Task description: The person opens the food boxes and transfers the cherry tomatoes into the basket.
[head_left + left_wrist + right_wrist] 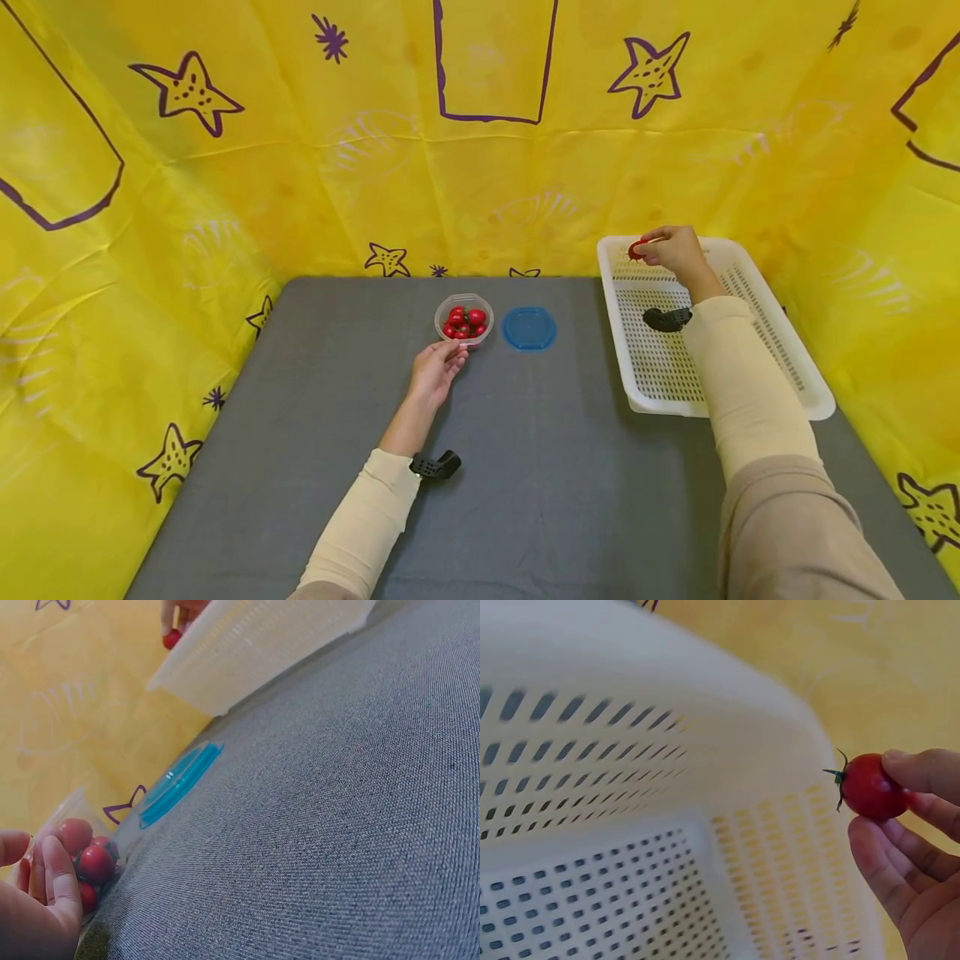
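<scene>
Red tomato (871, 787) pinched in right hand (678, 252), by basket's (620, 337) far rim | left of basket: left hand (436, 371) at tub (464, 299), grip unclear

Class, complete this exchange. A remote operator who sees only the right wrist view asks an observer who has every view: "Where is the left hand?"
Observer: The left hand is at the near side of a clear container.
Operator: My view misses that container. What is in it?
Observer: Several red tomatoes.
Operator: Can you see a lid anywhere?
Observer: Yes, a blue lid lies on the grey tabletop, right of the container in the head view.
</scene>
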{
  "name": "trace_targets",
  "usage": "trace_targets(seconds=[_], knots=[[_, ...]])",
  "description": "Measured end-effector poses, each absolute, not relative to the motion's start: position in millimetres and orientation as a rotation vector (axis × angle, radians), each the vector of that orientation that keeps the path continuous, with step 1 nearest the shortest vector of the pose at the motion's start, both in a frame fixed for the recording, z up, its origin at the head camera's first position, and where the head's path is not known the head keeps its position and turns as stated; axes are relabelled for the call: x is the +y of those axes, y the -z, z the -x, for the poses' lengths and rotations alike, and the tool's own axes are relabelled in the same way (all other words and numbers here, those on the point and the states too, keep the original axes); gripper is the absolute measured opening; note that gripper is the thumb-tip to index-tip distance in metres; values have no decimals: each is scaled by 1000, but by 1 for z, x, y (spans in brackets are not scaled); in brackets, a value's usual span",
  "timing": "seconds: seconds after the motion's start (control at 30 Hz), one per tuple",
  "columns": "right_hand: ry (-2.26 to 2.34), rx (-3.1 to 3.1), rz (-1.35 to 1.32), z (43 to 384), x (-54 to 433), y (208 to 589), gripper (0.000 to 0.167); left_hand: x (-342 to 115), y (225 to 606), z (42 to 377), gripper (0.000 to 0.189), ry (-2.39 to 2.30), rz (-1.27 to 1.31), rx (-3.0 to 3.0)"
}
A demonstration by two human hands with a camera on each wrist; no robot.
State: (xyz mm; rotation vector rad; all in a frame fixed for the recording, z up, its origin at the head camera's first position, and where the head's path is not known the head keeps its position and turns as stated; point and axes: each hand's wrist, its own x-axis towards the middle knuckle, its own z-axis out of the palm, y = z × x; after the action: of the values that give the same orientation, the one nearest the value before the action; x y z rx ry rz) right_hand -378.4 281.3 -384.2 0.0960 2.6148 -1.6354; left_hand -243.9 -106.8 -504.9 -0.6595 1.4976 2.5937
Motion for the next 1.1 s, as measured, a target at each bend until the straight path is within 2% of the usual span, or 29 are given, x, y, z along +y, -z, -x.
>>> trace_targets(seconds=[0.3,0.57,1.1], knots=[[1724,2532,-92,375,289,412,26,-106,506,243,4,-2583,657,1504],[1586,2585,-217,380,284,430,34,-106,506,243,4,-2585,658,1519],[1441,2622,-220,383,274,454,28,-105,507,242,9,-2620,604,1501]])
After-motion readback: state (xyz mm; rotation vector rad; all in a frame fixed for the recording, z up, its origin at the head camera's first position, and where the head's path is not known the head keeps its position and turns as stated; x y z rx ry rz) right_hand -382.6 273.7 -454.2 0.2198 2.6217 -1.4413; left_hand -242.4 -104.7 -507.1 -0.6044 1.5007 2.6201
